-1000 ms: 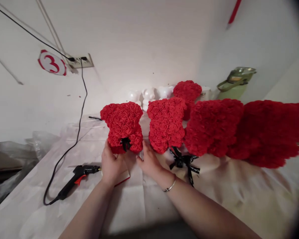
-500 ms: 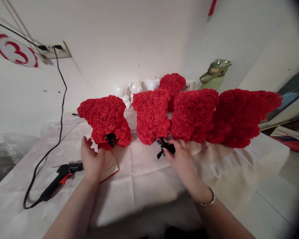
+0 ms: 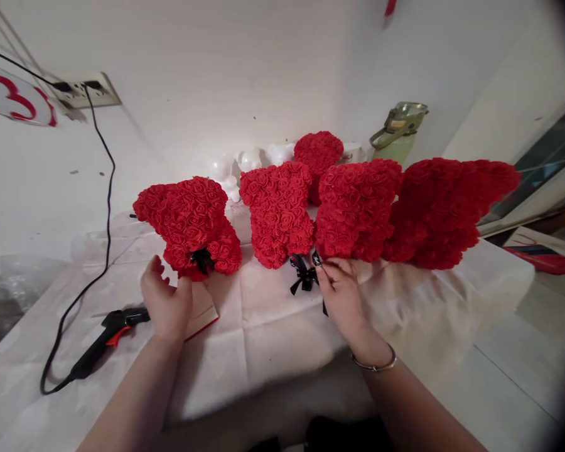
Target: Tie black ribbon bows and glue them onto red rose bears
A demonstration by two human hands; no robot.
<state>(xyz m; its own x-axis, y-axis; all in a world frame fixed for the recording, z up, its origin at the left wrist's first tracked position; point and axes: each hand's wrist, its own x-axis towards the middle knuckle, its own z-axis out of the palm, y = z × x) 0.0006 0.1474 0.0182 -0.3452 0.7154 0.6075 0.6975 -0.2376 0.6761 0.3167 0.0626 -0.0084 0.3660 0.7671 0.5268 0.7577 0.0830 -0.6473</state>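
Observation:
My right hand (image 3: 343, 298) pinches a black ribbon bow (image 3: 316, 258) between thumb and fingers, its tails partly hidden. Beside those fingers another black bow (image 3: 304, 276) lies on the cloth, before a red rose-covered bear-shaped figure (image 3: 277, 213). My left hand (image 3: 168, 304) is open, fingers curved and apart, with nothing visible in it. It is close to the leftmost red rose figure (image 3: 186, 210), which has a black bow (image 3: 201, 260) low on its front. A red-edged pad or board (image 3: 206, 314) lies partly behind the left hand.
Left on the cloth-covered table (image 3: 273, 351) lies a black glue gun (image 3: 103, 345); its cord (image 3: 109, 207) runs to a wall socket (image 3: 96, 90). More red rose figures (image 3: 358, 207) stand to the right. White balloon-like figures (image 3: 249, 160) and a green bottle (image 3: 395, 135) are at the back.
My right hand has lifted one black bow slightly away from another, which now shows separately on the cloth. My left hand stays open by the left figure. The view has shifted slightly.

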